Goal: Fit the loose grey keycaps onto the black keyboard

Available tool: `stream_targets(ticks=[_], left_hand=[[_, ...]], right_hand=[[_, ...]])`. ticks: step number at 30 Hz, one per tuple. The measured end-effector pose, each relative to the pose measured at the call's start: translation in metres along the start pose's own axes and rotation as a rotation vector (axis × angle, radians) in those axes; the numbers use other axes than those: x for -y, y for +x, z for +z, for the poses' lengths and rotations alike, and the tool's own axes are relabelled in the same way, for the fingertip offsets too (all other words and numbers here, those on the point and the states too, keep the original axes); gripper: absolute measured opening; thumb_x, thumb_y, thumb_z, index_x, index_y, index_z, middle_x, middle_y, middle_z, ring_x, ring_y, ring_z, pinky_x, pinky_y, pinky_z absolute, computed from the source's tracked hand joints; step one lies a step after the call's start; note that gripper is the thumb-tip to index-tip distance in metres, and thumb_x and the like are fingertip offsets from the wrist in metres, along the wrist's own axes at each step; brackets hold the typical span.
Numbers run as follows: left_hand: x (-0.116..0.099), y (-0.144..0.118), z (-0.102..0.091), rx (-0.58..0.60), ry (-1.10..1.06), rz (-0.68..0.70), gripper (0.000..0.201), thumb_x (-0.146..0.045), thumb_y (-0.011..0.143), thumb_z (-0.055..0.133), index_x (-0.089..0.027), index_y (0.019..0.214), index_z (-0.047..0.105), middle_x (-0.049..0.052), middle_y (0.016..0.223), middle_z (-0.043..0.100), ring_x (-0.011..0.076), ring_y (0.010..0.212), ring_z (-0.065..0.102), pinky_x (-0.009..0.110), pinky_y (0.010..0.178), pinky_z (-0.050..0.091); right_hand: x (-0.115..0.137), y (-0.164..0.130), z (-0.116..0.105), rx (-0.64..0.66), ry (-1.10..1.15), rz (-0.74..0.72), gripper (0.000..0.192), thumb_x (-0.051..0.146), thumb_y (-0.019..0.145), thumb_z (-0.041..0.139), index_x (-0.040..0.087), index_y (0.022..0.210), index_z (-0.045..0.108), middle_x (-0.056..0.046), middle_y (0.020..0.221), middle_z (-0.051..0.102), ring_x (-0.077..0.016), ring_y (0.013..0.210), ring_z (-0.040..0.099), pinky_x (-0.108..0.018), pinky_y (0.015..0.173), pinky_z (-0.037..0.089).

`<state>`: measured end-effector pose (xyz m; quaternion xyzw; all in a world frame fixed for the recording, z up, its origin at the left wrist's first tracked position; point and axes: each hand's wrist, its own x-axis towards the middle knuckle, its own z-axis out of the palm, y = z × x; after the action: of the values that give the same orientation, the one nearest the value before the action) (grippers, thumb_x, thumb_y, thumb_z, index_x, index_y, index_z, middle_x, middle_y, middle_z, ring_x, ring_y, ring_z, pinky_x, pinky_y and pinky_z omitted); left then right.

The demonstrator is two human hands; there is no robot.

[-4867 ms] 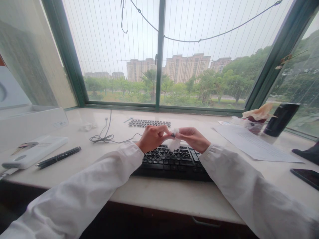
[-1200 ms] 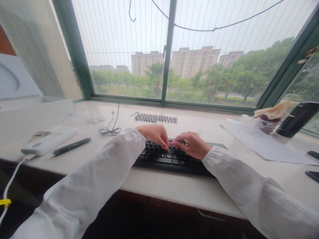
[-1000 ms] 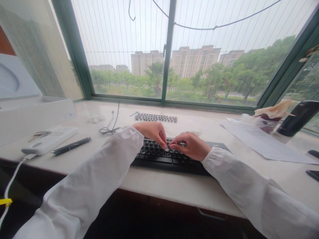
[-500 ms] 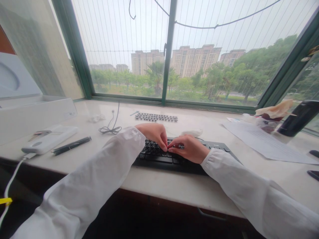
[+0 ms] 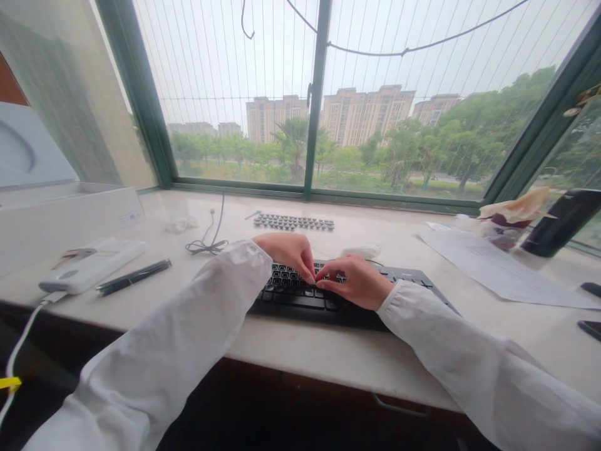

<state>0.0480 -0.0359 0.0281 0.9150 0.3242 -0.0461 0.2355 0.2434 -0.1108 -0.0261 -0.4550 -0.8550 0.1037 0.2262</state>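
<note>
A black keyboard (image 5: 300, 299) lies near the front edge of the white counter, with many of its key positions bare of caps. Over its middle, my left hand (image 5: 292, 252) reaches down with fingers pinched together. My right hand (image 5: 359, 280) comes in from the right, thumb and index finger closed at the same spot, and the fingertips of both hands meet. Whatever sits between them is too small or hidden to make out. Behind the keyboard, rows of loose keycaps (image 5: 293, 222) are lined up on the counter.
To the left are a black pen (image 5: 134, 277), a white power bank (image 5: 94, 266) with a cable, a white box (image 5: 70, 216) and a coiled cable (image 5: 206, 246). A white mouse (image 5: 361, 252) sits behind my right hand. At right lie paper sheets (image 5: 493, 266) and a black bottle (image 5: 561, 222).
Almost nothing differs. Both hands stay pinched at the same spot over the keyboard; the whole view has shifted very slightly.
</note>
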Motion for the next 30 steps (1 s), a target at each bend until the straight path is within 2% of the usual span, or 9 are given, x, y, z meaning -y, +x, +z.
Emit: stream_targets(ticks=[7, 16, 21, 30], left_hand=[[-0.0005, 0.0001, 0.0007, -0.001, 0.019, -0.028, 0.038, -0.055, 0.062, 0.076, -0.026, 0.086, 0.079, -0.002, 0.079, 0.075, 0.0137, 0.074, 0.062, 0.024, 0.068, 0.038], [-0.0020, -0.0009, 0.0008, -0.016, 0.013, -0.009, 0.037, -0.054, 0.061, 0.077, -0.026, 0.085, 0.079, -0.002, 0.077, 0.074, 0.0137, 0.075, 0.062, 0.023, 0.067, 0.037], [-0.0039, -0.0010, 0.0024, -0.026, 0.009, -0.034, 0.036, -0.054, 0.058, 0.078, -0.026, 0.082, 0.079, -0.002, 0.074, 0.074, 0.0138, 0.075, 0.062, 0.023, 0.067, 0.037], [-0.0013, 0.0007, 0.0025, -0.011, -0.005, -0.028, 0.035, -0.054, 0.059, 0.078, -0.027, 0.082, 0.079, -0.003, 0.072, 0.073, 0.0132, 0.072, 0.060, 0.024, 0.068, 0.037]], right_hand=[[0.0000, -0.0010, 0.0004, -0.001, 0.004, 0.005, 0.017, 0.038, 0.083, 0.066, 0.025, 0.089, 0.075, 0.002, 0.067, 0.068, -0.0112, 0.062, 0.059, -0.024, 0.064, 0.039], [-0.0045, -0.0001, 0.0046, 0.017, 0.179, 0.048, 0.020, 0.038, 0.079, 0.068, 0.019, 0.082, 0.075, -0.001, 0.071, 0.071, -0.0117, 0.063, 0.055, -0.024, 0.061, 0.040], [-0.0096, 0.0011, 0.0057, 0.039, 0.265, 0.056, 0.028, 0.044, 0.078, 0.068, 0.017, 0.082, 0.076, -0.002, 0.068, 0.070, -0.0117, 0.061, 0.053, -0.024, 0.059, 0.040], [-0.0057, 0.0013, 0.0042, 0.009, 0.213, 0.053, 0.026, 0.041, 0.081, 0.065, 0.017, 0.082, 0.076, -0.002, 0.069, 0.069, -0.0111, 0.061, 0.052, -0.024, 0.059, 0.038]])
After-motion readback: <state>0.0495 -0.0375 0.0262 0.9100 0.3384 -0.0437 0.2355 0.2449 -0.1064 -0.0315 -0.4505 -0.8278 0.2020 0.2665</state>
